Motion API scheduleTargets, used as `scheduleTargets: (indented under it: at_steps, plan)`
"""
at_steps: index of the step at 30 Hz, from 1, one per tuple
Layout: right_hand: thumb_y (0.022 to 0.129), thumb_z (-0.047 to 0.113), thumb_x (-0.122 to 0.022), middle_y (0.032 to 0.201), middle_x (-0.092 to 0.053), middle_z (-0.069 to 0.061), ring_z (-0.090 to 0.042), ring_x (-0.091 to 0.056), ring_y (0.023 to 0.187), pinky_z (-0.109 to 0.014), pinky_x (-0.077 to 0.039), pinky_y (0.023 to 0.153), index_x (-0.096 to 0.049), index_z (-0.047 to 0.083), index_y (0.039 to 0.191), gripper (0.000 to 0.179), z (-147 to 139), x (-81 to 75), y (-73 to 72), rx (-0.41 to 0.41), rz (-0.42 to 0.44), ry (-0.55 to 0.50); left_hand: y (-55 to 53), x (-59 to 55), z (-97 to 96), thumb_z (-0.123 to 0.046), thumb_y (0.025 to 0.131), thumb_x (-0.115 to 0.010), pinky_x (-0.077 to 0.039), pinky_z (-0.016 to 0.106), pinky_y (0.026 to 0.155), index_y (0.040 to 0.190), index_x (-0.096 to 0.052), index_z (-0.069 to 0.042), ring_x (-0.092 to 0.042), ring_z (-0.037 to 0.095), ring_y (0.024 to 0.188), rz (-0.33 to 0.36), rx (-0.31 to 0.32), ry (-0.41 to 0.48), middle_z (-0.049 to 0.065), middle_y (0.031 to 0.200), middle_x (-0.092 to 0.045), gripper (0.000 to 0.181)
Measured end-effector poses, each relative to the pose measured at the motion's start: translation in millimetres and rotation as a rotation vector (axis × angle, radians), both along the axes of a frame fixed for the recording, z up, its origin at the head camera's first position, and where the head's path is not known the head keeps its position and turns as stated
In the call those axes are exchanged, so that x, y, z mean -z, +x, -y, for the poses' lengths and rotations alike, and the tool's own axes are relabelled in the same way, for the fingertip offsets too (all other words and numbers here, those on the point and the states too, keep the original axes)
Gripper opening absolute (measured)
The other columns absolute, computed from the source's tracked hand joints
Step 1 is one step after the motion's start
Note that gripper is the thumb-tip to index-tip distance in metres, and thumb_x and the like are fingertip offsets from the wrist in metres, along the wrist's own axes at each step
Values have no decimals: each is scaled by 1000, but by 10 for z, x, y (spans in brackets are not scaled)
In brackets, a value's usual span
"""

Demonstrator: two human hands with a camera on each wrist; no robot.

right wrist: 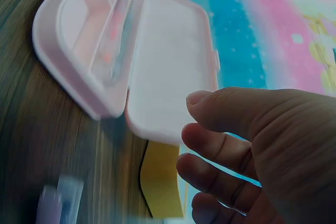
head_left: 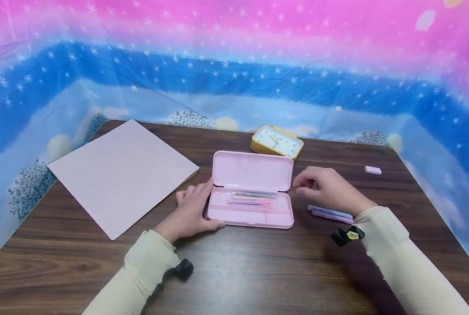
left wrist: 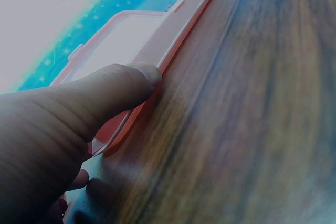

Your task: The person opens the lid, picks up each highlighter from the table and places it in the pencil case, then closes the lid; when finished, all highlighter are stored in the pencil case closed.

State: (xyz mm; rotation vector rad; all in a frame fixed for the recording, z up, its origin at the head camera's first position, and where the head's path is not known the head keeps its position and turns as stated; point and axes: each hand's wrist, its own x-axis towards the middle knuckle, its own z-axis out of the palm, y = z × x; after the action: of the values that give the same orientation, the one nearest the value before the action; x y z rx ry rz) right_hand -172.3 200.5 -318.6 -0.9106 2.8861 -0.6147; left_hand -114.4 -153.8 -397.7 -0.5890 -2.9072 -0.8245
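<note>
A pink pencil case (head_left: 279,220) lies with its lid (head_left: 252,170) raised, and several pens (head_left: 254,199) rest in its long back compartment. My left hand (head_left: 192,212) holds the case's left end, its thumb at the front edge and its fingers along the side. In the left wrist view that thumb (left wrist: 123,85) presses against the front wall. Just right of the lid hovers my right hand (head_left: 328,186), its fingers loosely bent and holding nothing. Two pens, one blue (head_left: 328,211) and one purple (head_left: 332,217), lie on the table below the right hand.
A large pale pink square board or folder (head_left: 124,175) lies at the left on the wooden table (head_left: 234,271). Behind the lid is a yellow alarm clock (head_left: 277,142). A small white eraser (head_left: 373,169) lies at the far right. A patterned cloth (head_left: 218,65) hangs around the table.
</note>
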Motion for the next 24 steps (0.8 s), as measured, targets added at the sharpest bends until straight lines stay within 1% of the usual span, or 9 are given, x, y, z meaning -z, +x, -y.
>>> scheduleTargets:
  at_steps: [3, 8, 15, 21, 24]
  plan:
    - [92, 19, -69, 92, -66, 9, -9, -57, 77, -28, -49, 70, -71, 22, 103, 11, -162, 23, 26, 21, -21, 5, 1, 10, 5, -49, 72, -82, -21, 48, 89, 154, -23, 1, -42, 30, 116, 1, -2, -1, 15, 148, -45, 113]
    - [92, 17, -69, 93, -67, 9, -7, -59, 78, -26, -50, 69, -72, 19, 103, 11, -396, 89, 69, 53, -44, -2, 15, 7, 10, -47, 72, -83, -22, 47, 88, 154, -24, 1, -42, 29, 110, -2, -6, 0, 15, 145, -47, 112]
    - [92, 19, -69, 93, -68, 6, -9, -59, 79, -26, -49, 68, -71, 17, 103, 11, -667, 126, 162, 118, -2, 22, 25, -7, -4, -47, 73, -83, -22, 48, 88, 154, -23, 1, -42, 29, 109, 7, -4, 3, 16, 145, -47, 112]
    - [92, 22, -70, 93, -68, 6, -4, -58, 78, -27, -50, 69, -71, 16, 103, 12, -911, 189, 239, 153, -26, 23, 18, -12, -10, -47, 73, -83, -22, 47, 88, 154, -24, 0, -42, 29, 110, 1, 2, 7, 16, 145, -47, 111]
    - [91, 21, -71, 92, -68, 6, -2, -58, 78, -27, -50, 69, -71, 17, 102, 12, -1004, 236, 278, 184, -20, 34, 11, -13, -11, -47, 73, -83, -22, 47, 87, 154, -24, 0, -42, 29, 109, 2, -1, 1, 15, 145, -47, 111]
